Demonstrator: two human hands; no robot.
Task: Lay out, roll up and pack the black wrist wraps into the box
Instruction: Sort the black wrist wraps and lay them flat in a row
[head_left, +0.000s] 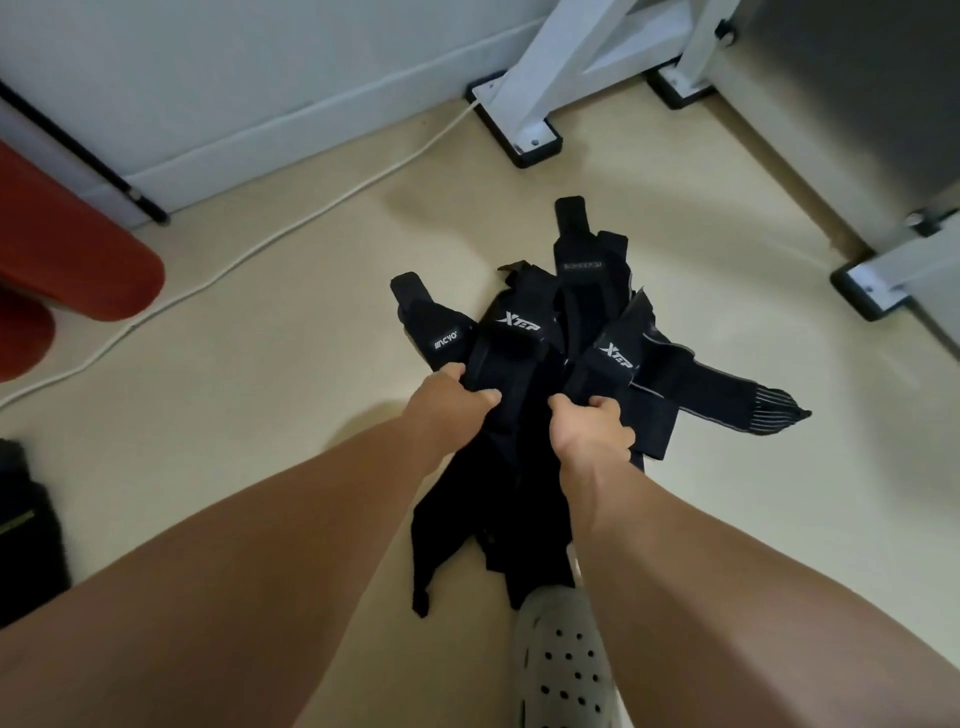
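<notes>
Illumination is dim, diffuse and warm-toned, and the source is out of view. The floor (234, 426) is brightest at upper centre and darkens toward the lower corners. Shadows are soft-edged: a faint patch up and left of the wraps (571, 312), and a darker band along the grey panel (857, 104) at right. The wraps lose fold detail in black, but their white logos remain legible. Wide-angle distortion bows the skirting (311, 140) and the cable (311, 208) and enlarges the forearms (260, 597). Focus is slightly soft overall.
</notes>
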